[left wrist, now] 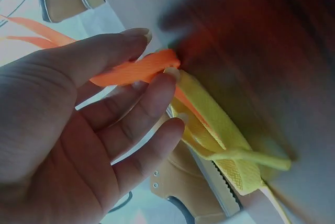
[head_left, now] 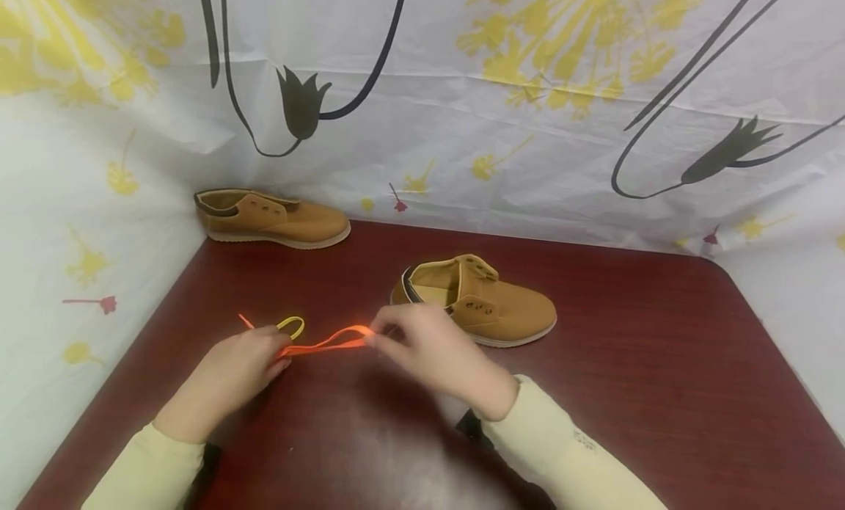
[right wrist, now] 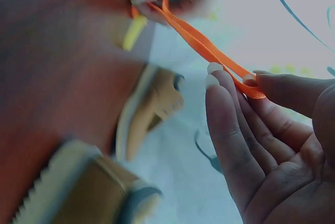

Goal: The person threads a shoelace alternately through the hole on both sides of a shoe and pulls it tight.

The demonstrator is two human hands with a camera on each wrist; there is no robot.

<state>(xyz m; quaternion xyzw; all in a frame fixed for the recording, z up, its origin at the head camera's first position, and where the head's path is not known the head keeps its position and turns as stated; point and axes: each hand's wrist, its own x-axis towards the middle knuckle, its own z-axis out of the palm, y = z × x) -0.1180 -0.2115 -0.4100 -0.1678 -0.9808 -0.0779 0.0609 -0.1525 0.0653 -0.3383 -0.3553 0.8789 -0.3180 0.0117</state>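
An orange shoelace (head_left: 333, 341) stretches in a narrow loop between my two hands above the table. My left hand (head_left: 240, 367) pinches one part of it between thumb and fingers. A folded yellow shoelace (left wrist: 214, 124) hangs from the same fingertips in the left wrist view. My right hand (head_left: 439, 352) pinches the other end of the orange loop with thumb and fingers, as the right wrist view shows. Just behind that hand sits a tan shoe (head_left: 518, 308), toe to the right, its eyelets unlaced; the hand overlaps its heel side in the head view.
A second tan shoe (head_left: 284, 220), also unlaced, stands at the back left corner by the wall. The dark red table (head_left: 627, 363) is enclosed by a white sheet (head_left: 422, 128) with yellow flower prints at the back and sides.
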